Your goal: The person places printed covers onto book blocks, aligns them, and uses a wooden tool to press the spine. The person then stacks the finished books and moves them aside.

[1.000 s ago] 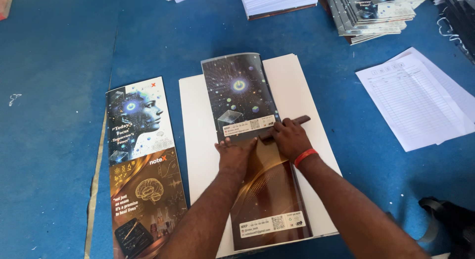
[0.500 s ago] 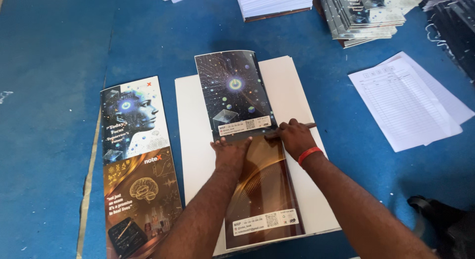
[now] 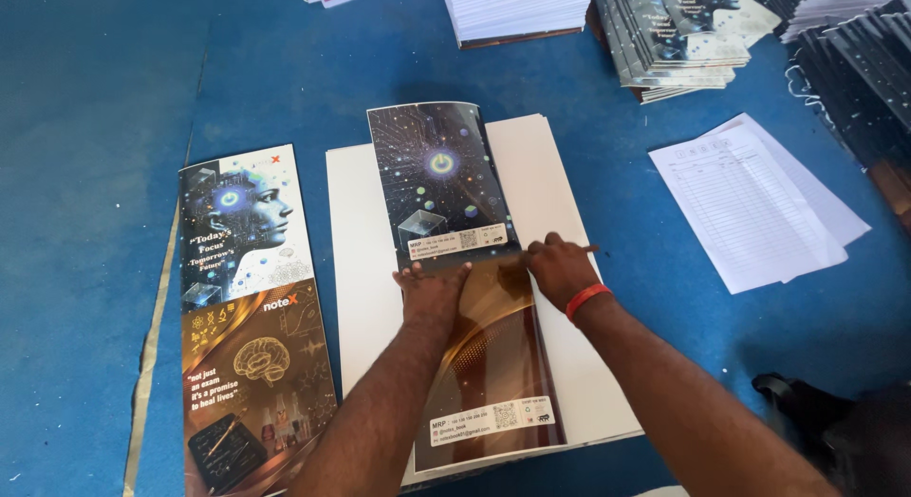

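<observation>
A long glossy printed cover sheet (image 3: 446,188), dark starry at the far half and brown-gold at the near half, lies on a stack of white boards (image 3: 361,241). My left hand (image 3: 432,288) presses flat on the sheet's middle. My right hand (image 3: 560,267), a red band on its wrist, rests beside it along the same middle line, fingers pointing right. The far half of the sheet curls up slightly. A second printed cover sheet (image 3: 251,317) with a face and a brain picture lies flat to the left.
The surface is blue cloth (image 3: 114,98). White lined paper sheets (image 3: 750,203) lie at the right. Stacks of notebooks (image 3: 674,32) and white page blocks (image 3: 517,8) stand at the far edge. A dark stack (image 3: 854,60) sits far right.
Both hands stay on the sheet's middle line. My right hand has slid slightly along it, and the camera view has shifted a little.
</observation>
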